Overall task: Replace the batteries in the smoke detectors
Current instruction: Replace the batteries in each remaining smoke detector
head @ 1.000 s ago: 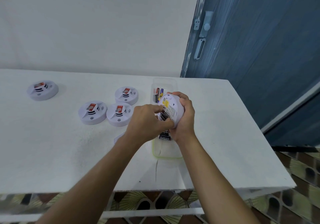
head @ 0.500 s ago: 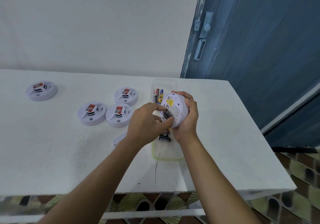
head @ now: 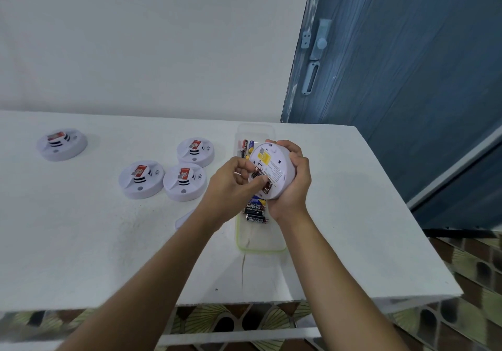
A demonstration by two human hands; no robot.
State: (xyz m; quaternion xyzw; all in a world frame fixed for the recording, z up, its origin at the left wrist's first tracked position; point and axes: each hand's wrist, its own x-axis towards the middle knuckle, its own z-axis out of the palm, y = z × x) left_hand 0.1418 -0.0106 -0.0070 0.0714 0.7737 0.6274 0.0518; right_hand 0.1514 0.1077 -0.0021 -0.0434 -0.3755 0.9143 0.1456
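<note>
My right hand [head: 294,187] grips a white round smoke detector [head: 274,166] from the right, above the tray, with its back turned toward me. A yellow label sits on that back. My left hand [head: 231,185] reaches in from the left, its thumb and fingertips pinched on a dark battery [head: 258,174] at the detector's open battery compartment. Several more white smoke detectors lie face up on the table: a cluster [head: 184,180] left of my hands and one alone at the far left [head: 62,144].
A clear plastic tray [head: 260,248] lies on the white table [head: 81,242] below my hands, with black batteries [head: 255,212] in its middle and coloured ones [head: 245,147] at its far end. A small white cover piece [head: 184,219] shows beside my left forearm. A blue door [head: 407,79] stands at the right.
My right hand has tilted the detector's back more toward me. My left fingers have shifted on the battery at the compartment, staying against it.
</note>
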